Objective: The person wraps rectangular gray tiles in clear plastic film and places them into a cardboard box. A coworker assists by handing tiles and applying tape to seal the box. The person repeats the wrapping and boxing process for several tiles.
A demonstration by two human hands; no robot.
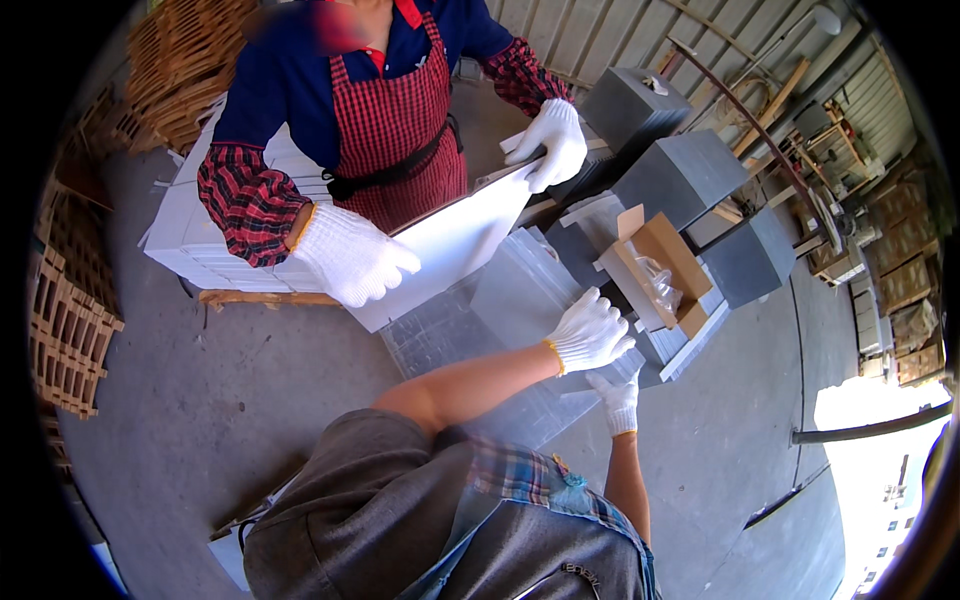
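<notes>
My left hand (pixel 592 333), in a white knit glove with a yellow cuff, is over the right side of the grey sheet-covered work surface (pixel 440 335). Its fingers are curled together; whatever may be in them is hidden. Just below it, my right hand (pixel 620 405), gloved too, is at the surface's right edge with thumb and fingers apart. An open cardboard box (pixel 688 268) with clear plastic bags (pixel 660 285) inside stands just beyond my left hand. Across from me, a co-worker in a red checked apron (pixel 395 130) holds a large white panel (pixel 455 250) tilted up, one gloved hand at each end.
Stacked white panels (pixel 215 235) lie on a wooden pallet behind the co-worker. Dark grey block-shaped stacks (pixel 680 175) stand beyond the box. Wooden pallets (pixel 75 320) are piled at the far left. A curved metal rail (pixel 760 130) runs at the back right.
</notes>
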